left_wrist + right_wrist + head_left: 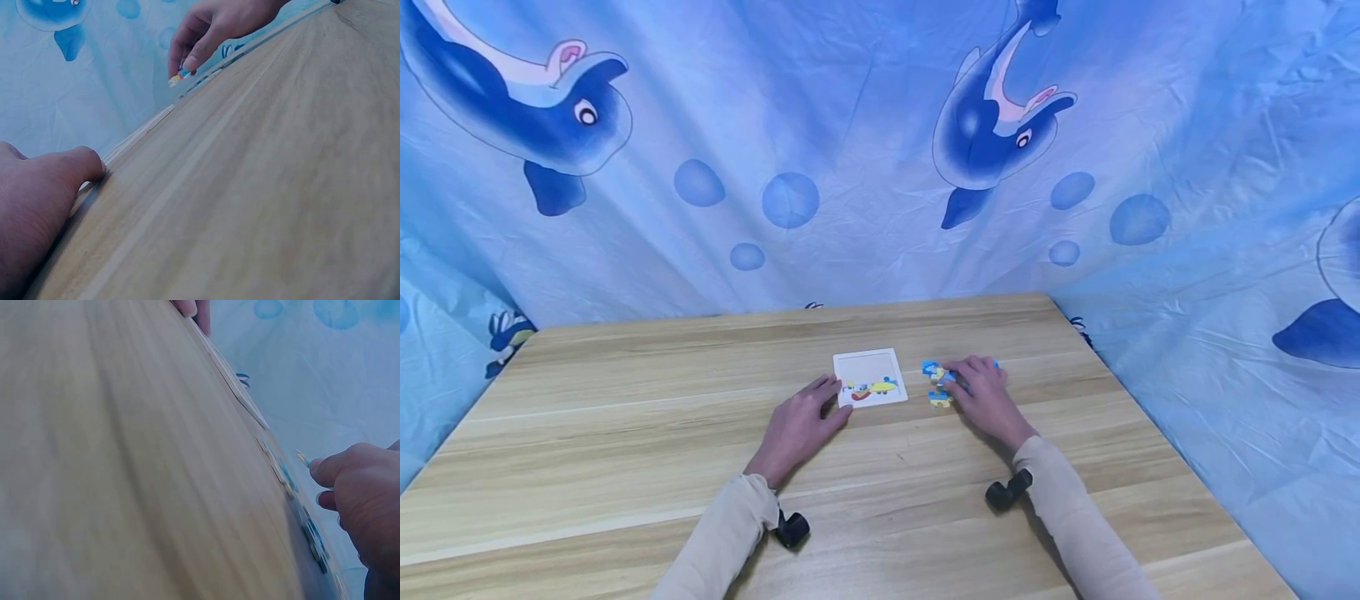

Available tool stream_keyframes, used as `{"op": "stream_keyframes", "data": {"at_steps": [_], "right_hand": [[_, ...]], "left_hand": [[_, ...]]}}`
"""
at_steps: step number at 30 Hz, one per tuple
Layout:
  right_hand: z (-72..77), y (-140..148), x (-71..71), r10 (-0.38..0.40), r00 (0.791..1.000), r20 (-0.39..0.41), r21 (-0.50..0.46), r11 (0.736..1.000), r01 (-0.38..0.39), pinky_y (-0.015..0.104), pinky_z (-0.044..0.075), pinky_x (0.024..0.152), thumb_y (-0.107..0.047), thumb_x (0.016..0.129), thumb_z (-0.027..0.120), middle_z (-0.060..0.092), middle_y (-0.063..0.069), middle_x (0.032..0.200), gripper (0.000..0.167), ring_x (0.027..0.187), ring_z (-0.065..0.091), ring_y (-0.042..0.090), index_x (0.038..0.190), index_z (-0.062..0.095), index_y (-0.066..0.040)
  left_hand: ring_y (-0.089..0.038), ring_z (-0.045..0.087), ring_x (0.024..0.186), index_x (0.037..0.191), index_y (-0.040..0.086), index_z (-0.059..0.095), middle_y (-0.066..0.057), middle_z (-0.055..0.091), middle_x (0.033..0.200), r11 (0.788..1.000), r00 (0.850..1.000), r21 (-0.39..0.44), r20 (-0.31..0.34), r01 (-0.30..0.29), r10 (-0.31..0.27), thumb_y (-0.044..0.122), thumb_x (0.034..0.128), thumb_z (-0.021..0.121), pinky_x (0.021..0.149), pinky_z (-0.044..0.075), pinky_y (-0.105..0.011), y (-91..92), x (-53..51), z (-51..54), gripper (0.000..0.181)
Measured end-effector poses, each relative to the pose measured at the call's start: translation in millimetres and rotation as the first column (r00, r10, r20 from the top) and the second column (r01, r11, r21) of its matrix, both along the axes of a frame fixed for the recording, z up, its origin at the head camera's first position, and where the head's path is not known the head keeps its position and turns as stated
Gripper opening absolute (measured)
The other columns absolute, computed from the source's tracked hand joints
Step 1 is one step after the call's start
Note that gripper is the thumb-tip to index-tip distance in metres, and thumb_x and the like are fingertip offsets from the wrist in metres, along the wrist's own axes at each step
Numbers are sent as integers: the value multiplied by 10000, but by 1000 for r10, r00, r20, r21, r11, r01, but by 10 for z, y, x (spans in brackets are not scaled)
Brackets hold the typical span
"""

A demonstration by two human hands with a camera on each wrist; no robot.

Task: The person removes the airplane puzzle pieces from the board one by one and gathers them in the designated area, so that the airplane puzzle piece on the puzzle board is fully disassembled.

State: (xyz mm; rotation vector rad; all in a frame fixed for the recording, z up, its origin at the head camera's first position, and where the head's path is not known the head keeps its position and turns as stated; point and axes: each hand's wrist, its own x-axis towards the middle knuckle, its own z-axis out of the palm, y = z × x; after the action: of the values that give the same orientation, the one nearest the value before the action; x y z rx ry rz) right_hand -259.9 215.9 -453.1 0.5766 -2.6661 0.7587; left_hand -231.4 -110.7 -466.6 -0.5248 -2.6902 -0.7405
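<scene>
A white square puzzle frame (867, 353) lies on the table with a partial picture, yellow and red, along its near side. My left hand (800, 423) holds the frame's near left corner, fingers at the left edge and thumb at the near edge. To the right of the frame, my right hand (988, 398) pinches a small jigsaw piece (179, 78) between thumb and fingers, raised above the table. Loose blue and yellow jigsaw pieces (939, 399) lie under and beside that hand, partly hidden by it. In the right wrist view the loose pieces (312, 539) appear edge-on.
The wood-grain table (625, 433) reaches back to a blue curtain (865, 133) printed with dolphins and bubbles, which also hangs along both sides. A small black camera (792, 530) sits on the left wrist, and another black camera (1007, 492) on the right.
</scene>
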Motion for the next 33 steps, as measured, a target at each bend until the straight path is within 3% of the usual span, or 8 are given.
{"op": "stream_keyframes", "data": {"at_steps": [8,33], "right_hand": [[0,127,34,-30,999,36,-8,1000,30,523,328,911,-195,1009,676,638,149,1214,349,1146,474,338,1315,677,-28],[-72,504,123,-96,995,16,-10,995,96,581,360,918,-156,1005,665,624,238,1248,344,1168,484,440,1319,664,-15]], "left_hand": [[-390,603,1276,1366,59,679,-192,614,1413,1000,1000,1,5,-3,3,390,960,715,942,542,-559,-8,5,8,525],[-392,608,1269,1368,60,679,-189,614,1414,1000,1000,11,12,-6,5,384,961,712,927,547,-559,8,2,5,521]]}}
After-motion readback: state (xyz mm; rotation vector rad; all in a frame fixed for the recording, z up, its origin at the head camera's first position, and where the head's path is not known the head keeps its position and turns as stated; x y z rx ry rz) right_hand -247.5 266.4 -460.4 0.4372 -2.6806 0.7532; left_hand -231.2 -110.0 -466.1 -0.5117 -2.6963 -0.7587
